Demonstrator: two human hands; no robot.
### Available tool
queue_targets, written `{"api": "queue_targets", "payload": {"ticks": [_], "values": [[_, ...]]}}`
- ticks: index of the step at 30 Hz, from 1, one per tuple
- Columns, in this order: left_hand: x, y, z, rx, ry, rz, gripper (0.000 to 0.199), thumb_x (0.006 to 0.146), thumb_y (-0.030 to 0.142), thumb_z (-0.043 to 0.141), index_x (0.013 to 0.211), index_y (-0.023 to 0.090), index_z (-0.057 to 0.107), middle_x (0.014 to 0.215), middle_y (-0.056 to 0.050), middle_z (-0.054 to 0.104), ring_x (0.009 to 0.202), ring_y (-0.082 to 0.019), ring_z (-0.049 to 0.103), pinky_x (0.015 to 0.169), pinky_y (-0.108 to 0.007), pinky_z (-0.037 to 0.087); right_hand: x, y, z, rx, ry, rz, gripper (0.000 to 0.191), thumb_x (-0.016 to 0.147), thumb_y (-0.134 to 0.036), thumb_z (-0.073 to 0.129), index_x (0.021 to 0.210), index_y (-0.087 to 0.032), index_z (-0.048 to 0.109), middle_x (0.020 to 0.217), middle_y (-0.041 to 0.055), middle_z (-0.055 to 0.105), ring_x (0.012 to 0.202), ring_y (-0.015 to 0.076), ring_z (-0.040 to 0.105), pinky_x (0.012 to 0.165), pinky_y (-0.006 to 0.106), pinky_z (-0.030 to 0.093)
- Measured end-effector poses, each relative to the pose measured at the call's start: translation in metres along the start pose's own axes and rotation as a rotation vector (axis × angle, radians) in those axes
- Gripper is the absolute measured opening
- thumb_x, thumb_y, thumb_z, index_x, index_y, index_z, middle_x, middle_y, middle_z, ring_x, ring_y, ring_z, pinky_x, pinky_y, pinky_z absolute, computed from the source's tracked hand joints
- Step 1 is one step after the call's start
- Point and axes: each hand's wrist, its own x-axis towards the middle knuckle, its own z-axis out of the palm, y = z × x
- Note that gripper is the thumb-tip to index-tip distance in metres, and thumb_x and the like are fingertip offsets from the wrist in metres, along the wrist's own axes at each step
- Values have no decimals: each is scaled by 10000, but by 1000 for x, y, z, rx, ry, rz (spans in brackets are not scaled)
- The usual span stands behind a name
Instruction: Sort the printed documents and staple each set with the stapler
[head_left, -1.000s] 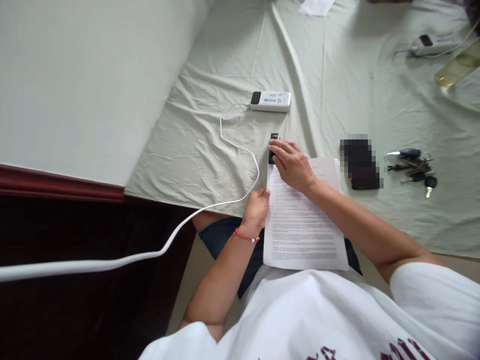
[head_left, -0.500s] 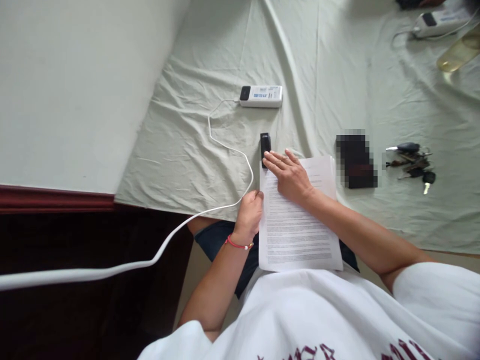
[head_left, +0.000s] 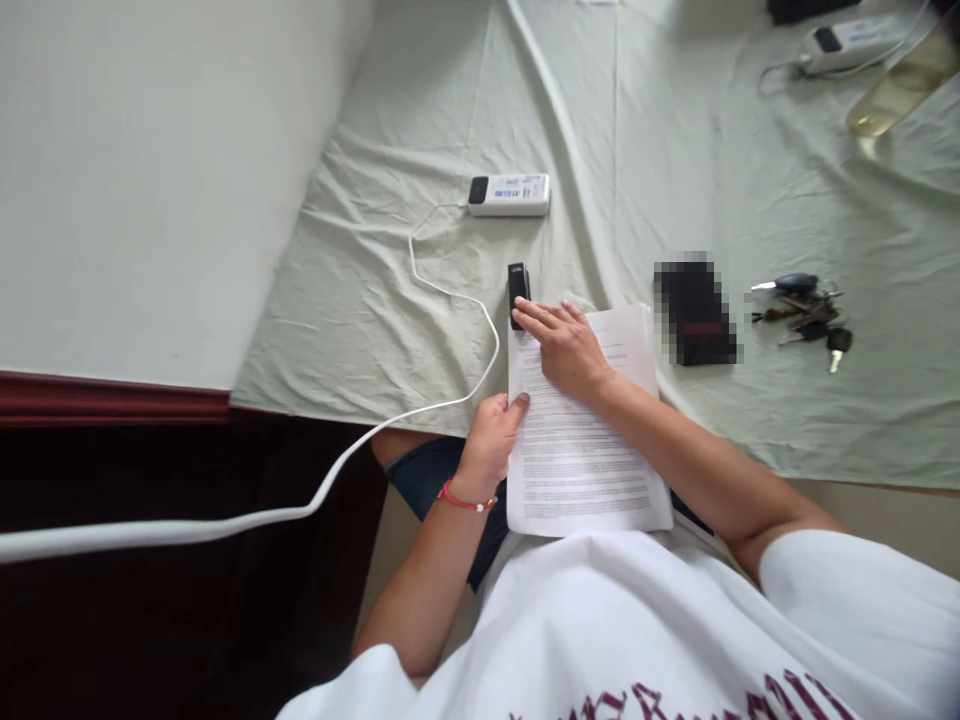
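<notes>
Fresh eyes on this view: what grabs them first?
Probably the thick white cable sweeping in from the left edge. Then the printed sheets at the table's near edge, left hand gripping their left side, right hand reaching over them to a black stapler-like tool at their far left corner.

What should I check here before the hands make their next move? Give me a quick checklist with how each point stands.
1. Left hand holding the papers by their left edge: ok.
2. Right hand's fingers touching the black stapler: ok.
3. Stapler at the papers' top left corner: ok.
4. White cable off the papers: ok.
5. Staple through the corner: cannot tell, hidden.
</notes>
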Motion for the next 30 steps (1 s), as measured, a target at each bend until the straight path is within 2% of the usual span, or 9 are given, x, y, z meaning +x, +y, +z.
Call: {"api": "queue_targets", "payload": {"ticks": [3,7,10,13,16,19,22,26,30], "values": [[-4,-2,1,-25,-7,-7,506,611,557,930,797,149,696,786,-93,777,956,-342,766,869,-436,598,1,2,-5,29,51,-20,598,958,-37,368,1480,-218,595,1609,23,528,1512,221,459,1283,496,309],[-17,-9,-1,-73,-20,-16,516,613,545,941,831,139,708,795,-97,780,949,-338,771,880,-448,603,-16,6,-21,49,161,15,508,1026,-146,341,1455,-147,613,1553,85,590,1495,236,470,1256,454,387],[-30,-14,-1,-97,-13,-6,501,661,540,926,880,139,720,822,-93,789,943,-325,774,874,-447,611,-46,15,-33,32,232,118,478,1029,-221,391,1454,-182,607,1540,103,596,1474,275,486,1244,514,404],[-42,-16,1,-124,-2,26,483,701,534,908,925,144,734,857,-92,799,956,-314,774,871,-437,618,-84,26,-39,8,283,248,490,1018,-308,444,1468,-160,570,1542,170,572,1456,329,501,1234,581,398],[-51,-12,3,-153,-5,73,474,715,536,904,966,163,752,901,-91,811,1004,-317,771,887,-431,622,-122,32,-42,117,300,346,558,987,-400,523,1488,-156,521,1552,211,539,1469,343,494,1228,584,405],[-59,-7,3,-167,-12,113,463,721,533,905,993,183,772,957,-94,819,1061,-326,762,916,-434,623,-147,28,-49,472,277,524,717,948,-514,627,1549,-184,419,1547,201,546,1358,295,614,1171,493,485],[-61,-4,0,-168,7,155,432,747,511,893,1027,201,781,1027,-94,820,1114,-325,748,950,-435,618,-153,20,-61,867,235,684,817,883,-578,720,1553,-253,383,1395,123,689,1211,234,705,1067,408,554],[-54,-5,-4,-167,54,177,451,736,507,899,1038,198,770,1016,-91,819,1104,-318,754,956,-439,616,-146,9,-75,1242,22,823,605,780,-591,819,1263,-255,678,1056,54,813,910,217,778,804,321,621],[-44,-11,-9,-170,76,154,481,710,513,912,1023,188,745,968,-84,817,1066,-308,766,958,-437,611,-139,1,-74,1328,-164,890,381,716,-543,884,925,-239,792,888,59,818,786,249,785,742,357,642]]}}
